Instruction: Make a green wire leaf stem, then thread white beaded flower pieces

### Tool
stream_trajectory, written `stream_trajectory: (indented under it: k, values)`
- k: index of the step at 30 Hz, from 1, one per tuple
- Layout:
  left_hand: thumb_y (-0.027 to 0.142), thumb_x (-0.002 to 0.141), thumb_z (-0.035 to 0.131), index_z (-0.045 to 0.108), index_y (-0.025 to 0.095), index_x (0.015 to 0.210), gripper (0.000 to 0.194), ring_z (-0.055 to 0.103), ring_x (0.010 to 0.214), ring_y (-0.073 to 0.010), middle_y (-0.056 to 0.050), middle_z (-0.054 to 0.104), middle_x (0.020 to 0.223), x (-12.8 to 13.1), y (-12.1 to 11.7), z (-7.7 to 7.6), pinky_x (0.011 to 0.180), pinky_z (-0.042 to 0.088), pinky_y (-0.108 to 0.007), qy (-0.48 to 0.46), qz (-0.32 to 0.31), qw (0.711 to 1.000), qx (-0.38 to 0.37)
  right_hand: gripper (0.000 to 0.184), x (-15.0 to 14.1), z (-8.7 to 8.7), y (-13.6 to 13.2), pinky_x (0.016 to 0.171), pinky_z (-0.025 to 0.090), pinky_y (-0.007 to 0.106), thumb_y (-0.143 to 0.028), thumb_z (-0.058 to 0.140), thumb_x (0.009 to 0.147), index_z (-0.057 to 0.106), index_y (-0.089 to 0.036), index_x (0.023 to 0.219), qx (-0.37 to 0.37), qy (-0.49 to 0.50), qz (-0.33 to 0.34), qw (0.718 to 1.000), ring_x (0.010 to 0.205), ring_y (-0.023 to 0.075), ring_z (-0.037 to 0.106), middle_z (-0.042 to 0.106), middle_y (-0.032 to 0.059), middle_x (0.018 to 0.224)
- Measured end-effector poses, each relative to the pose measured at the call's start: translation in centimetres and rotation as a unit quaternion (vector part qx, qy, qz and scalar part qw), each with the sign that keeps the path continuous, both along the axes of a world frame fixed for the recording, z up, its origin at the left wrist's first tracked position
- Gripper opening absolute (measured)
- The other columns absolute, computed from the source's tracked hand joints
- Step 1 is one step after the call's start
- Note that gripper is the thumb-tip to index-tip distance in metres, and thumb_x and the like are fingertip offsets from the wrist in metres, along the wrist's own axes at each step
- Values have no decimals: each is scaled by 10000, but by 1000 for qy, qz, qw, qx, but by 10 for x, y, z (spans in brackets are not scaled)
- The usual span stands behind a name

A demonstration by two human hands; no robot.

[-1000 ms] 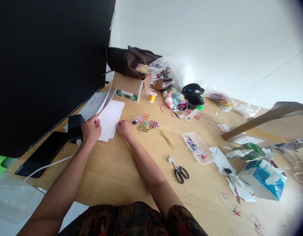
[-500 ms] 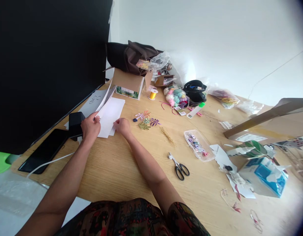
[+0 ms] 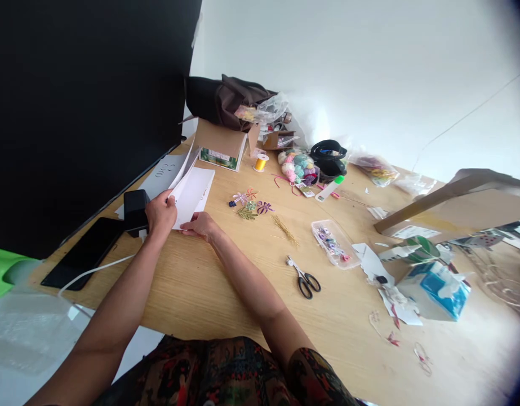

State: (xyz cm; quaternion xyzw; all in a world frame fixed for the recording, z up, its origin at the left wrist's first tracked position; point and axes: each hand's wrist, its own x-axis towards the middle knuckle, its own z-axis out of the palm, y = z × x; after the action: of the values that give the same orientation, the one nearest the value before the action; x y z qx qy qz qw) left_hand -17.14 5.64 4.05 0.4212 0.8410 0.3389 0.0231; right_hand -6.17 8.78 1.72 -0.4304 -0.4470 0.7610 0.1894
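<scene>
The left hand [image 3: 160,214] pinches the white paper [image 3: 192,194] (top sheet lifted, rest flat); the right hand [image 3: 200,226] lies open at its edge.

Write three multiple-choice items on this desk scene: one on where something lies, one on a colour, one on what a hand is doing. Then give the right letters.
1. Where do the black-handled scissors lie?
A. Inside the tissue box
B. On the wooden tabletop, below the clear plastic tray
C. On the black phone

2. What colour is the thread on the spool beside the cardboard box?
A. Blue
B. Yellow
C. Red

3. What is the left hand doing with the white paper sheets?
A. Gripping their edge
B. Cutting them
C. Lying away from them

1: B, the scissors sit directly on the wood.
2: B, the wound thread shows yellow.
3: A, the fingers pinch the sheets' edge.
</scene>
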Motion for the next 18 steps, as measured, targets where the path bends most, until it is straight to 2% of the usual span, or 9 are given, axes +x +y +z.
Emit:
stream_trajectory:
  k: [2,5,7,9,11,13,15,18]
  values:
    - [284,855,467,706,196,1165,401,664,997,-313,-137,746,1003,0,0,0,824,488,-373,2,-3,1000,-3,388,-1,-5,-5,567,542,178,51,674,673,611,-159,993,32,-22,-53,998,570,73,588,585,-58,675]
    - [285,860,467,700,201,1174,400,661,1002,-313,-140,743,1012,1,0,-1,838,487,-379,0,-8,1000,-3,749,-5,-15,-12,551,523,190,14,700,645,456,-201,1320,89,-56,-105,989,539,73,542,508,-96,669]
    - [286,865,463,697,197,1180,402,662,1001,-313,-144,743,1008,1,0,-2,844,487,-381,0,-16,1000,0,866,-6,-21,-16,582,520,195,-31,719,638,369,-221,1406,130,-77,-125,981,557,74,533,492,-100,687]
    - [287,868,459,695,194,1183,404,664,996,-312,-147,743,1004,1,0,-3,845,487,-383,1,-22,1000,2,900,-7,-26,-20,634,520,200,-81,726,642,336,-239,1437,190,-103,-144,966,606,82,547,504,-93,708]
    - [287,868,459,695,189,1182,404,663,998,-312,-150,742,1009,1,0,-4,842,487,-382,4,-26,1000,2,789,-8,-30,-24,676,514,205,-130,714,672,417,-241,1394,248,-123,-145,950,643,90,559,527,-81,714]
    - [280,866,462,693,181,1182,404,659,1011,-312,-155,738,1030,1,0,-4,844,485,-381,7,-28,1000,1,496,-9,-32,-26,704,507,212,-191,683,731,592,-215,1218,286,-144,-127,939,647,94,554,543,-64,691]
    - [273,866,463,690,174,1187,406,656,1020,-312,-160,733,1052,1,0,-4,846,483,-380,10,-31,999,0,226,-11,-35,-26,715,500,217,-246,646,788,685,-189,1003,310,-165,-112,929,634,95,543,549,-49,657]
    - [279,871,459,683,173,1199,411,657,1020,-312,-162,732,1058,2,-1,-4,849,481,-380,9,-34,999,-4,155,-13,-40,-24,685,490,206,-292,613,833,701,-191,912,328,-166,-113,923,617,93,544,561,-41,643]
